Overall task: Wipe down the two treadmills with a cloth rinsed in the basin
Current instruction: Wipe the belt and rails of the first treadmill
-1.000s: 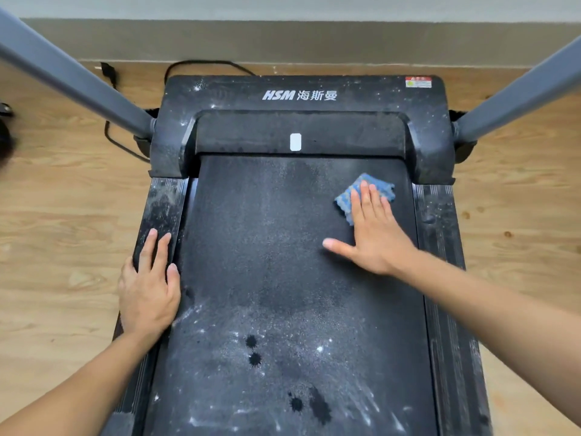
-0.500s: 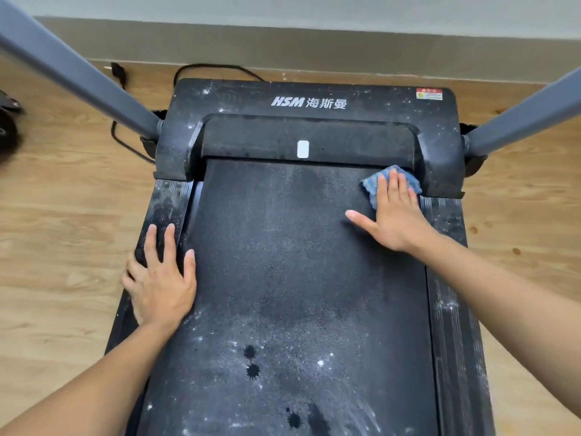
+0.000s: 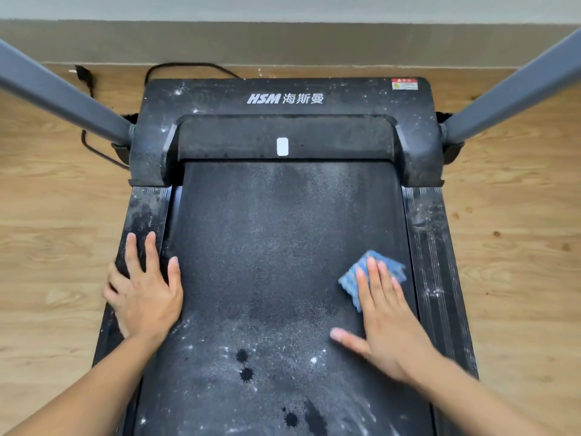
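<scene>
A black treadmill (image 3: 283, 221) fills the view, its belt dusted with white specks and marked by dark wet blots near me. My right hand (image 3: 388, 322) lies flat, fingers straight, pressing a blue cloth (image 3: 352, 283) onto the right side of the belt, halfway down. My left hand (image 3: 144, 287) rests flat with spread fingers on the left side rail and the belt's edge. The basin and the second treadmill are out of view.
Two grey uprights (image 3: 63, 96) (image 3: 518, 80) slant out from the motor cover (image 3: 314, 96). A black power cable and plug (image 3: 85, 73) lie on the wooden floor (image 3: 47, 215) at the back left, near the wall skirting.
My right hand slid the cloth up to the belt's top right corner, then drew it back toward me along the right side. The left hand stayed on the left rail.
</scene>
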The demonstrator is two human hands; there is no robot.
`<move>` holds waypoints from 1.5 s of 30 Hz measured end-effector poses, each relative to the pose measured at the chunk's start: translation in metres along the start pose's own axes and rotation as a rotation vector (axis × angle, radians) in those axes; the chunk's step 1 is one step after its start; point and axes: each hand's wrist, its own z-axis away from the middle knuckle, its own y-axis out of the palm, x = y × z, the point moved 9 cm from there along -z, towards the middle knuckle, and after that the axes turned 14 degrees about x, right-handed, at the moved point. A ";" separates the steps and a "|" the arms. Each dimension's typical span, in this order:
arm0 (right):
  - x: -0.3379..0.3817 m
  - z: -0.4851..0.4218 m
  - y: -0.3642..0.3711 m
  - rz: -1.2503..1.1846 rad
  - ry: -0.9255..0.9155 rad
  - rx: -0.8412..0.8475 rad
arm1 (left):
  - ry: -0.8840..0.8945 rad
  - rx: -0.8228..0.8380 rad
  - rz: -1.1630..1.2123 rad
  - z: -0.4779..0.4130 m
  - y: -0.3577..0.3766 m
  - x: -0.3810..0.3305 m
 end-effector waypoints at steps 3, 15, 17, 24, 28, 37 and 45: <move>-0.034 -0.069 -0.060 -0.079 0.097 -0.012 | 0.005 0.001 0.005 0.001 -0.001 0.000; -0.011 -0.072 -0.067 -0.101 0.032 -0.025 | 0.020 0.024 0.002 0.000 -0.002 0.001; 0.016 -0.025 -0.022 -0.031 -0.044 0.014 | 0.022 0.037 0.016 0.000 -0.001 0.002; -0.003 0.009 0.004 0.015 -0.034 0.029 | 0.026 0.050 0.014 -0.001 -0.002 -0.001; -0.046 -0.077 -0.079 -0.098 0.107 -0.046 | 0.021 0.060 0.017 0.002 -0.002 -0.002; -0.031 0.000 -0.019 0.023 0.004 0.043 | 0.141 0.081 -0.047 0.001 -0.019 0.006; -0.022 0.059 -0.038 -0.112 -0.163 -0.273 | 0.169 0.034 -0.037 0.008 -0.018 0.005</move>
